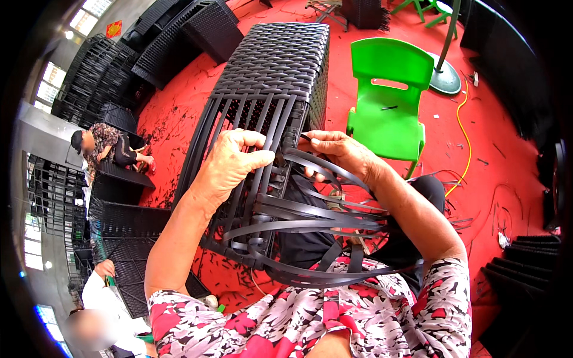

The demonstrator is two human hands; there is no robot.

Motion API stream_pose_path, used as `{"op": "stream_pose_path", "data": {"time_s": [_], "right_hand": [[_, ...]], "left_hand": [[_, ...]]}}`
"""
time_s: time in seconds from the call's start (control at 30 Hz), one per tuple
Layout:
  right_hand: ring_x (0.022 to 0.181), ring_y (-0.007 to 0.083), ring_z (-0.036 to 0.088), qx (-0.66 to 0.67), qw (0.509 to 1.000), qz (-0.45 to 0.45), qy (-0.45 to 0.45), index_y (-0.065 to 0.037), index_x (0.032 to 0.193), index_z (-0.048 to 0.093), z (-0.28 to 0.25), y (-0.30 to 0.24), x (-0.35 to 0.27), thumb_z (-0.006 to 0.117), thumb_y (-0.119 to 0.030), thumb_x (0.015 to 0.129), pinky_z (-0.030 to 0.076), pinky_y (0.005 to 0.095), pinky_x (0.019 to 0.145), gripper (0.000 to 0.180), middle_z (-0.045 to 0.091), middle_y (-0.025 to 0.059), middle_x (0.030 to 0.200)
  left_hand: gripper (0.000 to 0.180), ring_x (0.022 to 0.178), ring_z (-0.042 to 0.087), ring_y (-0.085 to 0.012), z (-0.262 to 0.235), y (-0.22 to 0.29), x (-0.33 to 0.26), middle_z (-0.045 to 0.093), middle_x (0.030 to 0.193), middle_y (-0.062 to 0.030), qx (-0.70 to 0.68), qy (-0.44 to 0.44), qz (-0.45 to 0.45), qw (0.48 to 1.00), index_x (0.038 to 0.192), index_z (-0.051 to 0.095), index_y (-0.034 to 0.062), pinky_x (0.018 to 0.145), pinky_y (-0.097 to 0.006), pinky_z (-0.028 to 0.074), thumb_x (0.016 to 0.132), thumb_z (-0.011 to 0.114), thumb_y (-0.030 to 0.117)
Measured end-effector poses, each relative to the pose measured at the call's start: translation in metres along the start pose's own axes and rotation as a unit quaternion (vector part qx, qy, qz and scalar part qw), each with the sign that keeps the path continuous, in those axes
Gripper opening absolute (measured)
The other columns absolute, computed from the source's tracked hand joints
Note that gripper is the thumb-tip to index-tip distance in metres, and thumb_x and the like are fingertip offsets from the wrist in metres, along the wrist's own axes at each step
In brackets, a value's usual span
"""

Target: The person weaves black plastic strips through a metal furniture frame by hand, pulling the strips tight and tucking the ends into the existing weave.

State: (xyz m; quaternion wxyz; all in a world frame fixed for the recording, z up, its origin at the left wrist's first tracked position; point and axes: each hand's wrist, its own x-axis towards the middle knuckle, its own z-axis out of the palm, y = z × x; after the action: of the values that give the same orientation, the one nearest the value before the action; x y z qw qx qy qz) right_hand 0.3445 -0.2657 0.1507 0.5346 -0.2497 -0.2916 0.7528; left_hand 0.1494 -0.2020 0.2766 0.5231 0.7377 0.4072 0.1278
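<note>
A black woven wicker piece (271, 62) stands before me, its far part closely woven and its near part showing bare lengthwise strips. My left hand (230, 164) is closed over these strips, thumb and forefinger pinching at one of them (276, 128). On the right side of the frame, my right hand (340, 152) pinches a flat black plastic strip (305, 137) between thumb and fingers. Several loose black strips (316, 218) curve from the frame's near end toward my lap. Their far ends are partly hidden beneath my right forearm.
A green plastic chair (391, 101) stands to the right, near a pole with a round base (444, 80). A yellow cable (462, 137) crosses the red floor (179, 113), where black scraps lie. Two people (107, 146) work at the left among stacked black wicker pieces (173, 48).
</note>
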Motion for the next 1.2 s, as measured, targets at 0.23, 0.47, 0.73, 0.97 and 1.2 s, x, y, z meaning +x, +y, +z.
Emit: {"op": "stream_pose_path", "data": {"time_s": [0.23, 0.47, 0.73, 0.97, 1.2], "right_hand": [[0.076, 0.0286, 0.065, 0.221, 0.955, 0.044, -0.192, 0.001, 0.130, 0.038, -0.012, 0.012, 0.029, 0.031, -0.028, 0.098, 0.058, 0.0362, 0.065, 0.043, 0.062, 0.0216, 0.099], [0.071, 0.0199, 0.065, 0.077, 0.997, 0.030, 0.009, 0.002, 0.105, 0.049, -0.003, 0.019, 0.033, 0.057, 0.003, 0.081, 0.056, 0.0264, 0.059, 0.025, 0.063, 0.0136, 0.087], [0.098, 0.0201, 0.057, -0.152, 0.958, -0.230, 0.081, -0.002, 0.122, 0.040, 0.022, 0.039, 0.036, 0.073, -0.009, 0.075, 0.050, 0.0342, 0.083, 0.058, 0.058, 0.0111, 0.109], [0.097, 0.0148, 0.058, -0.063, 0.978, -0.195, 0.049, -0.006, 0.125, 0.049, 0.017, 0.046, 0.025, 0.072, -0.009, 0.076, 0.049, 0.0298, 0.082, 0.054, 0.060, 0.0057, 0.112], [0.089, 0.0142, 0.059, -0.128, 0.976, -0.153, 0.083, -0.002, 0.115, 0.050, 0.019, 0.030, 0.013, 0.072, -0.023, 0.076, 0.049, 0.0281, 0.078, 0.049, 0.060, 0.0050, 0.100]], "left_hand": [[0.017, 0.071, 0.047, -0.0121, -0.008, -0.008, 0.005, 0.050, 0.064, -0.0030, 0.142, 0.018, 0.073, 0.987, 0.074, 0.065, 0.0003, 0.064, -0.028, 0.039, 0.068, 0.070, 0.016], [0.022, 0.073, 0.043, -0.0192, -0.002, -0.007, 0.009, 0.051, 0.063, -0.0053, 0.216, 0.008, 0.094, 0.972, 0.064, 0.058, 0.0008, 0.068, -0.034, 0.036, 0.070, 0.066, 0.021], [0.012, 0.079, 0.051, -0.0275, -0.012, -0.025, 0.012, 0.057, 0.073, -0.0081, 0.310, -0.036, 0.237, 0.920, 0.074, 0.065, 0.0075, 0.077, -0.040, 0.039, 0.072, 0.066, 0.020], [0.022, 0.096, 0.051, -0.0306, -0.010, -0.005, -0.002, 0.058, 0.083, -0.0141, 0.270, -0.009, 0.011, 0.963, 0.065, 0.060, 0.0075, 0.086, -0.044, 0.037, 0.066, 0.062, 0.030], [0.026, 0.052, 0.046, -0.0175, -0.003, 0.004, 0.004, 0.041, 0.046, -0.0062, 0.189, 0.016, 0.039, 0.981, 0.049, 0.049, 0.0062, 0.066, -0.040, 0.036, 0.062, 0.063, 0.023]]}}
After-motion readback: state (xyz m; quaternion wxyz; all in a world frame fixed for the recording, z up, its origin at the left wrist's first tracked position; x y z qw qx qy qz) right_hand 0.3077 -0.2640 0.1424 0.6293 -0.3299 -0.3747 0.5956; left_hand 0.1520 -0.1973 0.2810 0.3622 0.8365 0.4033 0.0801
